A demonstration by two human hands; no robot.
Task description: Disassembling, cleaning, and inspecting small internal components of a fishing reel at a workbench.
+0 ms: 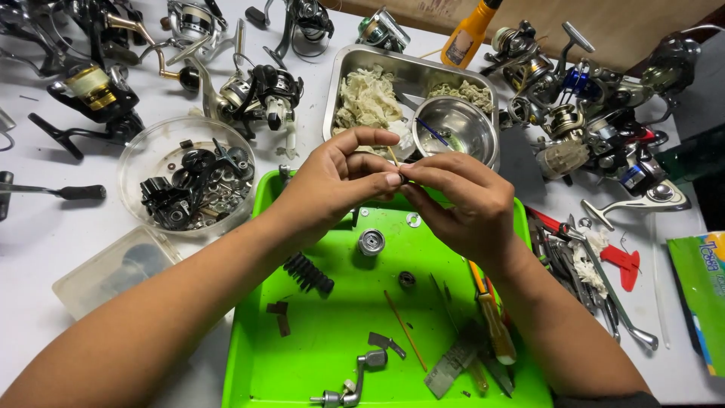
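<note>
Both hands met above the far edge of the green tray. The left hand was curled nearly closed, thumb and forefinger pinching a thin stick. The right hand was likewise nearly closed, its fingertips pressed on a small dark part where the two hands touched; what kind of part it was could not be told.

Packages and labels: one yellow bottle with a pale label stood at 12 o'clock, behind the steel tray. One green packet with a yellow corner lay at 3 o'clock. One clear lidded box lay at 9 o'clock.

Count: one clear bowl of dark parts at 10 o'clock; one steel bowl inside the steel tray; one black spring, one silver cap and one crank handle on the green tray. Reels crowded 10 to 2 o'clock, too tangled to count.
</note>
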